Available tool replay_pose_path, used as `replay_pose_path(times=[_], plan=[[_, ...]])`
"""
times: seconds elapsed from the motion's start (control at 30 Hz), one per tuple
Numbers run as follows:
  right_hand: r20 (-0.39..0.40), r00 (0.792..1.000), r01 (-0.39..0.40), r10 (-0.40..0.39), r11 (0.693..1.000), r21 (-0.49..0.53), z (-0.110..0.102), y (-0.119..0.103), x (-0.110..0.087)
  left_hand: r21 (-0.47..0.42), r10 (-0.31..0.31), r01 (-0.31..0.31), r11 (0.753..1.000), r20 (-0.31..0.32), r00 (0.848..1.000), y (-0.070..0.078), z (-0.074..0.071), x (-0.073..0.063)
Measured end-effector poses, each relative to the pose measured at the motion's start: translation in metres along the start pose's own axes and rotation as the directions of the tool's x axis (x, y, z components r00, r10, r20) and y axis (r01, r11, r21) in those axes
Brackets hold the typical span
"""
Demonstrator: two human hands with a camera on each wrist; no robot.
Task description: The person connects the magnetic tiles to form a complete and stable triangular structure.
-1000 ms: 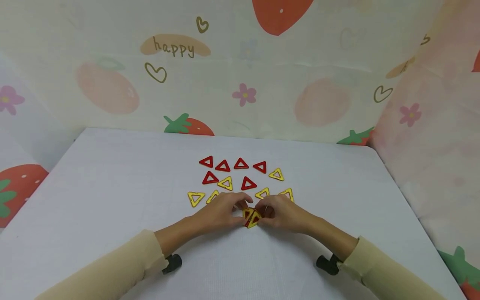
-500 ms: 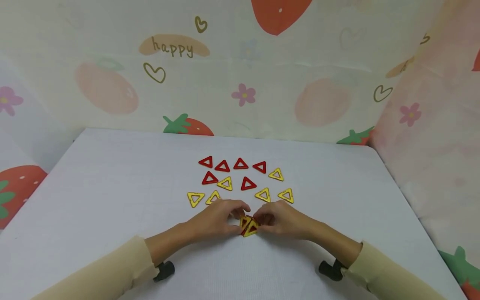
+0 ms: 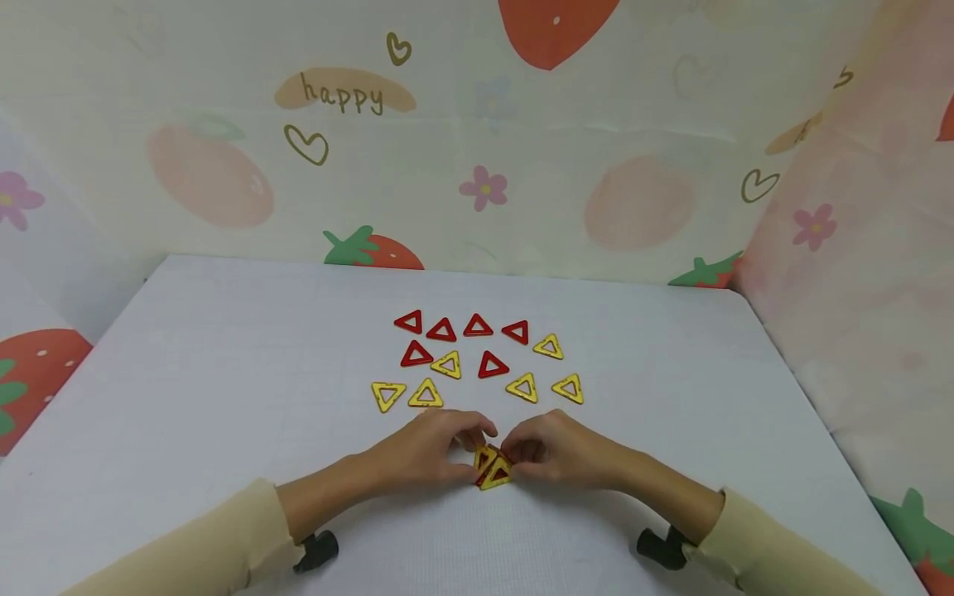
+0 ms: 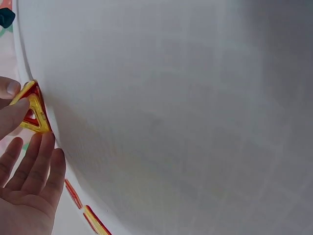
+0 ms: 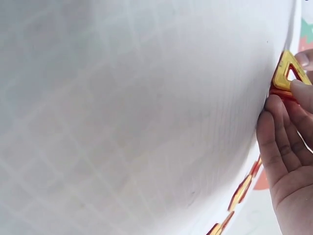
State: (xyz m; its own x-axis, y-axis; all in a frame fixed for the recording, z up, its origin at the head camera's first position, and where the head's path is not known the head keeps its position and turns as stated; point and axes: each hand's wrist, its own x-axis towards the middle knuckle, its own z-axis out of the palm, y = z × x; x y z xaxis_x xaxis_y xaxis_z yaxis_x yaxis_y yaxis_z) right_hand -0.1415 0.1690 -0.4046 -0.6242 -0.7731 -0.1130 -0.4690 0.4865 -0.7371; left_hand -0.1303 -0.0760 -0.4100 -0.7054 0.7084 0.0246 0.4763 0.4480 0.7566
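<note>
Soft, even, slightly muted light fills the head view, apparently from above: around the joined triangles the white table looks pale grey-lilac, and blurred-edged shadows lie just nearer the wearer than those triangles, under the left hand and right hand. Well beyond the triangles, the printed backdrop looks a little hazy. In the left wrist view the cloth is dull grey, darkest far to the upper right of the triangles, and the table's edge beside them bows strongly. The right wrist view is brighter, greyer far to the triangles' upper left, with similar bowing and soft detail.
</note>
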Motion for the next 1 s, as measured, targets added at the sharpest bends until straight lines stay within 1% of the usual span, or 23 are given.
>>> replay_pose_path(times=[0.2, 0.5, 0.57, 0.7, 0.77, 0.83, 0.93, 1.0], plan=[[0.016, 1.000, -0.005, 0.005, 1.000, 0.020, 0.002, -0.004, -0.002, -0.009, 0.001, -0.001, 1.000, 0.019, 1.000, 0.002, -0.001, -0.003], [0.027, 1.000, -0.003, 0.002, 1.000, 0.029, 0.003, -0.007, -0.004, 0.003, 0.049, -0.049, 0.999, 0.017, 0.999, 0.001, 0.001, -0.004], [0.028, 1.000, 0.007, -0.007, 1.000, 0.023, 0.003, -0.007, -0.004, 0.006, 0.041, -0.041, 0.999, 0.021, 0.999, 0.001, 0.000, -0.004], [0.030, 1.000, -0.001, 0.001, 1.000, 0.007, -0.001, -0.005, -0.003, 0.019, 0.014, -0.014, 1.000, 0.016, 1.000, 0.001, -0.003, -0.005], [0.009, 1.000, -0.018, 0.018, 1.000, -0.015, -0.006, -0.004, -0.002, 0.027, 0.001, -0.001, 1.000, -0.004, 1.000, -0.001, -0.006, -0.005], [-0.038, 0.999, -0.028, 0.026, 0.998, -0.051, -0.012, -0.001, -0.001, 0.040, -0.012, 0.014, 0.999, -0.042, 0.999, -0.005, -0.010, -0.005], [-0.147, 0.988, -0.051, 0.037, 0.994, -0.093, -0.022, 0.004, 0.001, 0.068, -0.035, 0.044, 0.997, -0.127, 0.991, -0.011, -0.017, -0.005], [-0.228, 0.973, -0.069, 0.043, 0.992, -0.108, -0.027, 0.008, 0.003, 0.081, -0.060, 0.077, 0.994, -0.194, 0.979, -0.017, -0.023, -0.005]])
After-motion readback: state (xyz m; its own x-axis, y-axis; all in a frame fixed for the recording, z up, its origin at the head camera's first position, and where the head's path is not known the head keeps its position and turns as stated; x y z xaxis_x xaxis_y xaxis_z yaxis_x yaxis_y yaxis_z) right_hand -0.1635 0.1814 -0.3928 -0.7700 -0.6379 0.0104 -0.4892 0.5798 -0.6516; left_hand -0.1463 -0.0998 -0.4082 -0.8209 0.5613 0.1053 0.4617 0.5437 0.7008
